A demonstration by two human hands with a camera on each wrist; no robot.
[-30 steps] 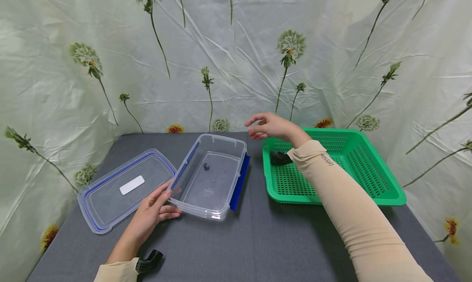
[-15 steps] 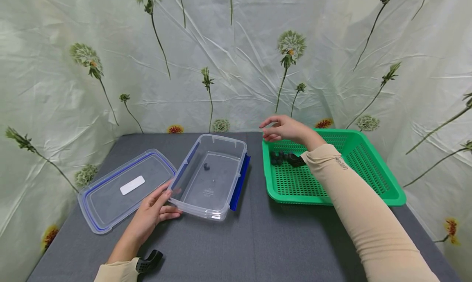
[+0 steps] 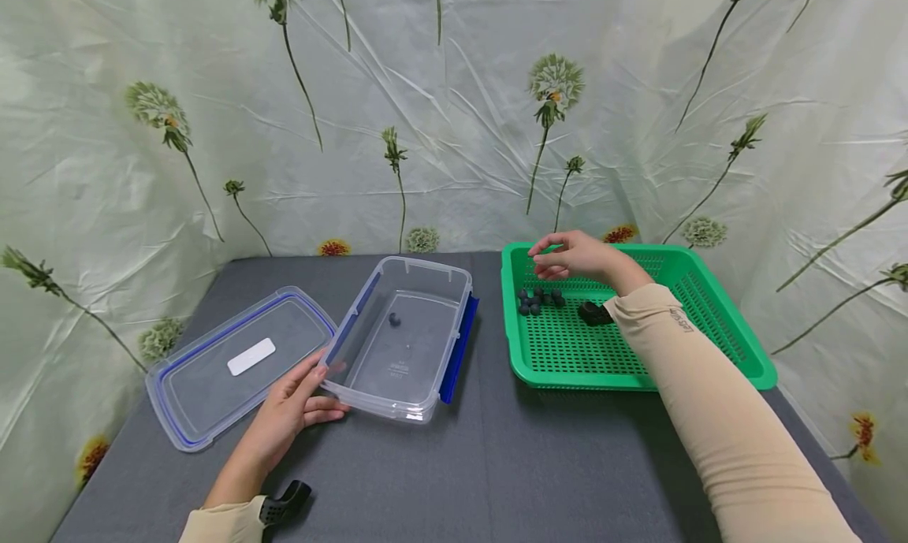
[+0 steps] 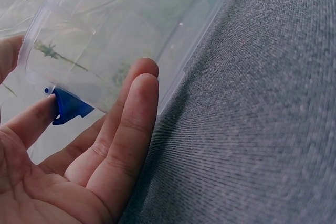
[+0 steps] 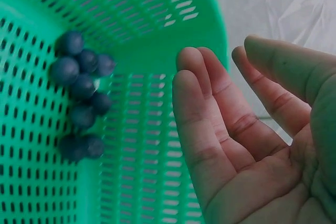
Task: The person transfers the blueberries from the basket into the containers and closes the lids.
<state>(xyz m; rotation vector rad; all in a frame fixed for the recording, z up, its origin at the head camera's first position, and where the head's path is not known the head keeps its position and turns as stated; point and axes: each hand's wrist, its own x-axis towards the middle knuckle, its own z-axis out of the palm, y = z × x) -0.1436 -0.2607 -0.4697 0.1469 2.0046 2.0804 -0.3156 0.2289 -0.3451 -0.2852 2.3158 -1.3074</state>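
A clear plastic food container (image 3: 404,370) with blue side latches stands lidless mid-table, with one blueberry (image 3: 394,319) on its floor. My left hand (image 3: 287,409) grips its near-left corner, the thumb up at the rim and the fingers against the outer wall. Over the back left part of a green perforated basket (image 3: 567,381) hovers my right hand (image 3: 578,258), holding nothing, its fingers lightly bent. Beneath it, several blueberries (image 5: 83,86) lie clustered in the basket's left end, apart from the fingertips in the right wrist view.
The container's lid (image 3: 202,393), with a blue seal and a white label (image 3: 251,357), lies flat to the left. Grey cloth (image 3: 454,472) covers the table. A flower-printed sheet (image 3: 468,133) hangs behind it.
My right hand has moved right from the gap beside the container to above the basket, uncovering the blueberries there. My left hand and the container have stayed put.
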